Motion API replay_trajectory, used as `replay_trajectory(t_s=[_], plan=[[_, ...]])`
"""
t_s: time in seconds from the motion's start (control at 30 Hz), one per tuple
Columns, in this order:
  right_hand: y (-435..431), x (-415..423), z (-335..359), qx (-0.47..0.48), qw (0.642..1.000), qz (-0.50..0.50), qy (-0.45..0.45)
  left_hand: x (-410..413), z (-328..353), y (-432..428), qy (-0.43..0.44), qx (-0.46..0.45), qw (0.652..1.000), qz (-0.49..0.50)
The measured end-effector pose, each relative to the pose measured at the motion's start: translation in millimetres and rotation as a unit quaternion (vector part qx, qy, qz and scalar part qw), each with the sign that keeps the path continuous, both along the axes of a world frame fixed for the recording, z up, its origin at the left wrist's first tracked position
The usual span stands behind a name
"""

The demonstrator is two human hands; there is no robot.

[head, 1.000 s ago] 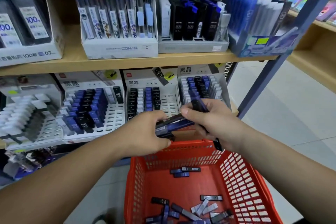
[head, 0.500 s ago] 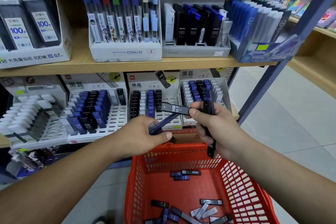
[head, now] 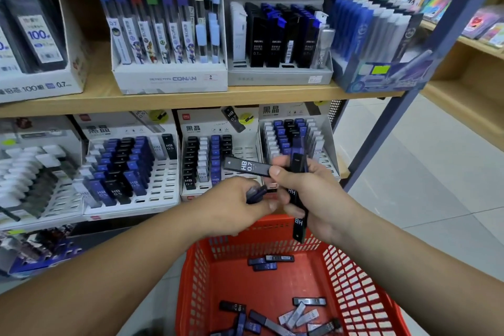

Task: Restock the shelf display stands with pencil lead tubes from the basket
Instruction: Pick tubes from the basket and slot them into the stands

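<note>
The basket (head: 354, 294) was red with a slot pattern. The black tube (head: 246, 166) had white letters; the blue tube (head: 256, 194) was dark. The display stand (head: 161, 185) was white.

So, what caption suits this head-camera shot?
Above a red basket, the right hand pinches a black HB 0.7 lead tube while the left hand grips a blue tube.

Bare forearms (head: 109, 267) — left hand (head: 231, 199), right hand (head: 313, 194), thumbnails (head: 274, 171) cut short.

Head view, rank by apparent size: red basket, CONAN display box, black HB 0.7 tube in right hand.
1. red basket
2. CONAN display box
3. black HB 0.7 tube
Basket is nearest the camera, inflating it.
</note>
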State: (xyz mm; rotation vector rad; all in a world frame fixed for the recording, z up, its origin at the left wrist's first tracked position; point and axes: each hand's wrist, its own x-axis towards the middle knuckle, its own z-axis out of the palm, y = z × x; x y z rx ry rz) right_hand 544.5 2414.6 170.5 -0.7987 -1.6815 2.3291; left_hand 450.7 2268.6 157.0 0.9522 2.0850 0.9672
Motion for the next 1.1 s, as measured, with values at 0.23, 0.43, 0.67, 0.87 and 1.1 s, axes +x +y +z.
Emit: replay_trajectory(t_s=[0.23,0.43,0.67,0.87,1.1], plan=[[46,19,-9,0.013,0.995,-0.093,-0.045,-7,-2,27,-0.142,0.106,0.958,0.227],[63,28,-22,0.013,0.996,-0.038,-0.079,3,6,61,-0.178,0.206,0.915,0.296],[82,34,-31,0.034,0.994,0.010,-0.105,4,14,86,-0.069,0.169,0.954,0.237],[105,40,-33,-0.011,0.990,0.006,-0.143,-18,6,115,0.118,0.159,0.958,0.208],[119,49,-16,-0.144,0.986,0.039,-0.078,-24,-18,124,0.251,0.100,0.954,0.133]])
